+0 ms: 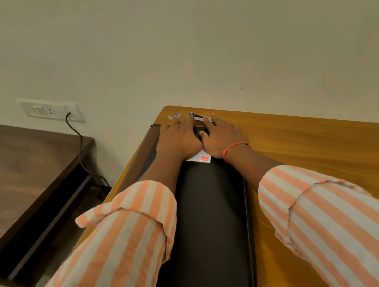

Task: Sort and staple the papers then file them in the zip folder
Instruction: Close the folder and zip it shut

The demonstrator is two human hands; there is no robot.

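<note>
Two orange-and-white striped sleeves (pixel 128 235) reach forward over a black zip folder (pixel 211 228), which lies flat along the wooden table (pixel 323 145) between the forearms. At its far end a white paper with a red mark (pixel 201 158) peeps out from under the wrists. The left hand (pixel 177 138) and the right hand (pixel 222 135) lie close together, palms down, over a small dark object (pixel 200 132), perhaps the stapler, though too little shows to be sure. The right hand's fingers are stretched out flat, pressing down. Whether the left hand's fingers curl round anything cannot be told.

By my reading, the work sits at the stapling step. How many papers are sorted is hidden, and filing them in the folder appears still to be done.

Beyond the fingertips lies a small printed box (pixel 195 115). To the left stand a dark wooden bench (pixel 11 174) and a wall socket panel (pixel 49 109) with a black cable (pixel 80 149). None of these blocks the hands.
</note>
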